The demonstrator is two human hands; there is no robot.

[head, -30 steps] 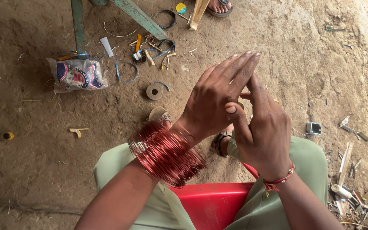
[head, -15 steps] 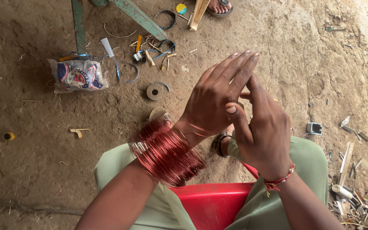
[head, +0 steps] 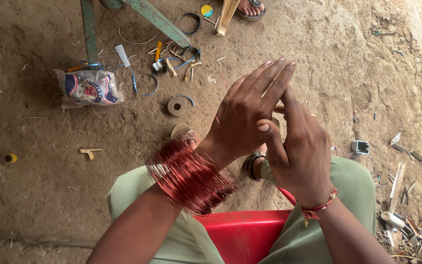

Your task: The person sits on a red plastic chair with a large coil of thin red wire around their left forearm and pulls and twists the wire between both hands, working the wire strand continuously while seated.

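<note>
Head view, looking down past my knees at the dirt floor [head: 50, 205]. My left hand [head: 242, 120] is raised in the middle of the frame, fingers stretched out flat and together, pointing to the upper right, so its grip is released and grasps nothing. A thick coil of red copper wire [head: 189, 178] is wound round my left wrist like a stack of bangles, just below centre. My right hand [head: 299, 156] sits close behind the left, its thumb pressed against the back of the left hand; its fingers are tucked behind the left palm, so I cannot tell whether that grip is clenched on anything. A red thread band [head: 318, 208] circles my right wrist.

My hands block most of the ground under them; only part of a sandal [head: 252, 164] shows between the wrists. A red plastic stool [head: 242, 234] sits at the bottom centre, between my green trouser legs.

In the upper left a printed plastic bag [head: 91, 88] lies beside a green metal frame [head: 157, 22]. Near it, upper centre, are scattered wire scraps and a small tape roll [head: 177, 106]. A yellow spool [head: 10, 158] lies at the far left. Metal offcuts [head: 406, 225] pile in the lower right corner.
</note>
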